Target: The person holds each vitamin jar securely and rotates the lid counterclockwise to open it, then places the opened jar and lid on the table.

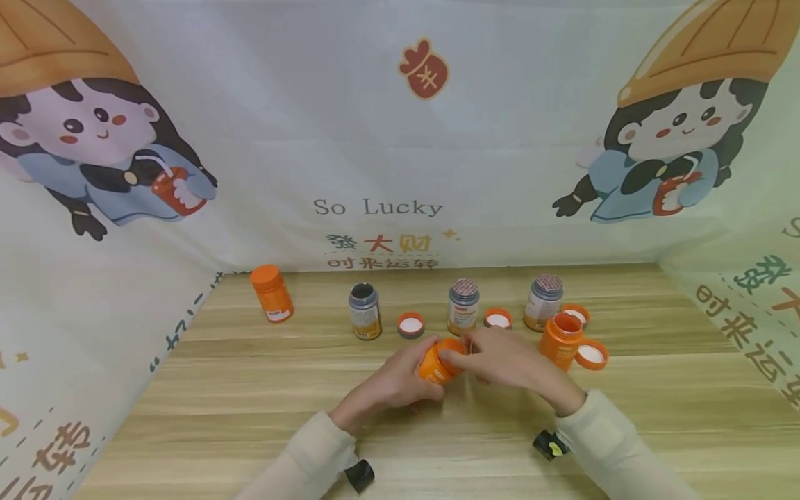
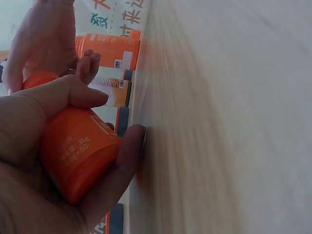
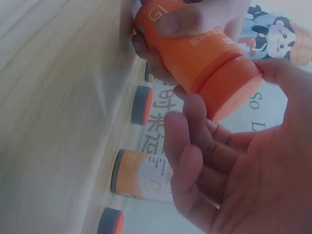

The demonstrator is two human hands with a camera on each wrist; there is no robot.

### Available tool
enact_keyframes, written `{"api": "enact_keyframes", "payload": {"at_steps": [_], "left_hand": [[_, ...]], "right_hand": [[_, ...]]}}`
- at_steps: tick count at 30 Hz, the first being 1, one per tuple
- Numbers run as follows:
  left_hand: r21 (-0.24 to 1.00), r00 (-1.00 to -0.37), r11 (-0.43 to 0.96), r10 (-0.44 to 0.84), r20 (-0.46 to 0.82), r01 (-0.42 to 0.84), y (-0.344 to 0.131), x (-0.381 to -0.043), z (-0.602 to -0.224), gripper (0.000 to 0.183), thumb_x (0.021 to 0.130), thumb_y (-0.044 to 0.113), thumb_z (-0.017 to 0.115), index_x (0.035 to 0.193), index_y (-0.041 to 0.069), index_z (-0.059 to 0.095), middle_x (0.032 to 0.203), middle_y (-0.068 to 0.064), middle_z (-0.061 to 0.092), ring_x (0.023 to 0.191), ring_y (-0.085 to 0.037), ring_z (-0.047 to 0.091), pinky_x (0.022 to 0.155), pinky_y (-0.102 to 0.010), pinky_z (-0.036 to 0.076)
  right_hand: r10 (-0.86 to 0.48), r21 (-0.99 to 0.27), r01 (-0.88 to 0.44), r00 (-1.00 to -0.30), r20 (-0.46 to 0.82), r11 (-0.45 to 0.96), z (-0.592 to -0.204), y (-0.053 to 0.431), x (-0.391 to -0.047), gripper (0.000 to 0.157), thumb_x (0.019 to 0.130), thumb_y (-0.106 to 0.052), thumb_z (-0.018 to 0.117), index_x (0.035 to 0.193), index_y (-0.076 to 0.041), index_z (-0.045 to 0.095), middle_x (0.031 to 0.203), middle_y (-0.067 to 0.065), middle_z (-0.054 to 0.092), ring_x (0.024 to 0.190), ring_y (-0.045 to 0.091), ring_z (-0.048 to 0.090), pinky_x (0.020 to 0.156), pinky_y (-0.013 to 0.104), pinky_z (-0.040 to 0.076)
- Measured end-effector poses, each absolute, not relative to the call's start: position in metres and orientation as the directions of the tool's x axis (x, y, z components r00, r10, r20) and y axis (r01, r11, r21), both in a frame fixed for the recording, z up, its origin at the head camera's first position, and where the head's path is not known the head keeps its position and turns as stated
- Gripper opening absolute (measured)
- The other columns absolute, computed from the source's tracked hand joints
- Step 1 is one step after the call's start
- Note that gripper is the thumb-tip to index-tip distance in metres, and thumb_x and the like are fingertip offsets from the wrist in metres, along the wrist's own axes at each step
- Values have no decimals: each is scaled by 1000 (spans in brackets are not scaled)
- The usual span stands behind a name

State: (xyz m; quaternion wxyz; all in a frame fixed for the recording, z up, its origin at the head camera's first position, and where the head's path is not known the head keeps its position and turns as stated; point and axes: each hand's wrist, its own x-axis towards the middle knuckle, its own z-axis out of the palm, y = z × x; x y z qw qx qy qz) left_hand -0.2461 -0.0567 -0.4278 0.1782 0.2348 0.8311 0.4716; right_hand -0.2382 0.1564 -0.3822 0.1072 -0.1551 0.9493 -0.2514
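Observation:
My left hand (image 1: 396, 378) grips an orange bottle (image 2: 80, 146), tilted above the table with its top toward the right. My right hand (image 1: 509, 357) is at the bottle's orange cap (image 3: 231, 87), thumb on one side and a fingertip on the other. In the right wrist view the cap sits on the neck and the other fingers curl loosely below it. To the right of the hands stands an uncapped orange bottle (image 1: 559, 340), its cap (image 1: 591, 354) lying beside it with the white inside up.
Behind the hands stand an open-topped grey bottle (image 1: 365, 312) and two grey bottles with patterned seals (image 1: 464, 305) (image 1: 544, 302). Near them lie upturned caps (image 1: 410, 324) (image 1: 498, 319) (image 1: 576, 316). A capped orange bottle (image 1: 271, 293) stands far left. A printed cloth (image 1: 375, 139) rises behind the table.

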Motion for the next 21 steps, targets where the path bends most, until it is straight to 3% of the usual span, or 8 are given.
{"api": "enact_keyframes", "payload": {"at_steps": [3, 5, 12, 21], "left_hand": [[867, -824, 444, 562, -73, 226, -56, -247, -428, 66, 76, 7, 78, 135, 23, 54, 96, -8, 59, 65, -19, 60, 46, -33, 57], [869, -823, 439, 563, -69, 228, -56, -247, -427, 65, 76, 7, 78, 135, 22, 54, 96, -8, 59, 65, -20, 60, 46, -33, 57], [869, -826, 437, 561, -62, 231, -55, -247, -426, 62, 75, 5, 76, 131, 21, 55, 94, -8, 59, 63, -20, 60, 45, -33, 56], [866, -826, 436, 561, -51, 243, -56, -247, -428, 57, 75, 4, 76, 124, 25, 57, 92, -6, 59, 64, -19, 60, 45, -35, 57]], "right_hand": [[-387, -517, -281, -916, -107, 808, -381, 158, -239, 46, 94, -64, 60, 107, -20, 63, 68, -5, 63, 59, 13, 59, 52, 28, 39], [-397, -526, -288, -912, -103, 800, -380, 160, -239, 47, 94, -63, 61, 111, -20, 62, 72, -5, 64, 61, 12, 60, 53, 28, 40], [-361, -504, -273, -928, -85, 820, -378, 159, -240, 49, 95, -69, 54, 91, -21, 61, 70, -5, 63, 61, 14, 58, 52, 28, 36], [-471, -511, -383, -881, -49, 769, -379, 165, -240, 54, 93, -57, 67, 127, -16, 59, 85, -3, 64, 69, 13, 57, 59, 28, 46]]}}
